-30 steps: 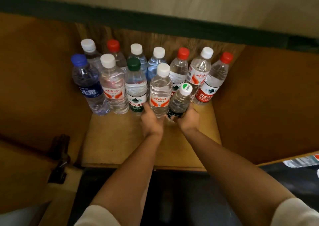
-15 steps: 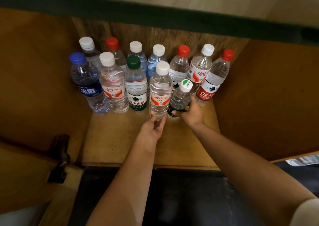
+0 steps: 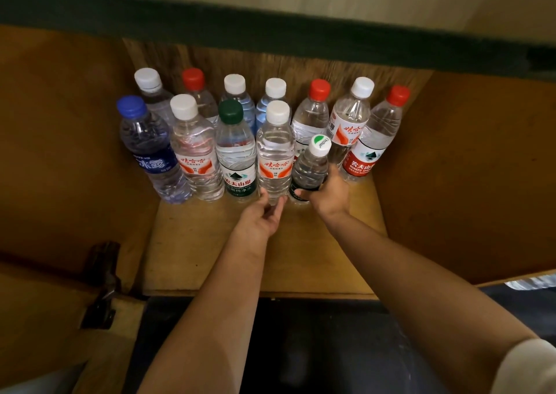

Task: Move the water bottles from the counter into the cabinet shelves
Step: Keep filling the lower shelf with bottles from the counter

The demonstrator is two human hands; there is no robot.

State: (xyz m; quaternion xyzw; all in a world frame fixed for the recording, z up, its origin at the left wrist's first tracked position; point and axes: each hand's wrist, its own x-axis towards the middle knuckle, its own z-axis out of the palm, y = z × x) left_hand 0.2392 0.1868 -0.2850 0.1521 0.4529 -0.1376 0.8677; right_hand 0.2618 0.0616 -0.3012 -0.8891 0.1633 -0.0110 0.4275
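Several water bottles stand in two rows at the back of the wooden cabinet shelf [image 3: 228,261]. In the front row, my left hand [image 3: 263,214] lies low on the shelf. Its fingers are apart and loosely cup the base of the white-capped bottle with an orange label [image 3: 275,153], which stands upright. To its right, my right hand [image 3: 331,196] wraps the base of a short bottle with a green-and-white cap and dark label [image 3: 310,169], tilted slightly right. A red-label bottle [image 3: 371,144] stands just beyond my right hand.
The cabinet's wooden side walls [image 3: 469,168] close in on both sides, with a dark green edge above. A black hinge [image 3: 102,282] sits at the lower left. Part of another bottle [image 3: 532,282] shows at the right edge. A dark surface lies below the shelf.
My left hand slid back from around the orange-label bottle and loosened to its base. My right hand shifted to the right side of the short bottle, still gripping it.
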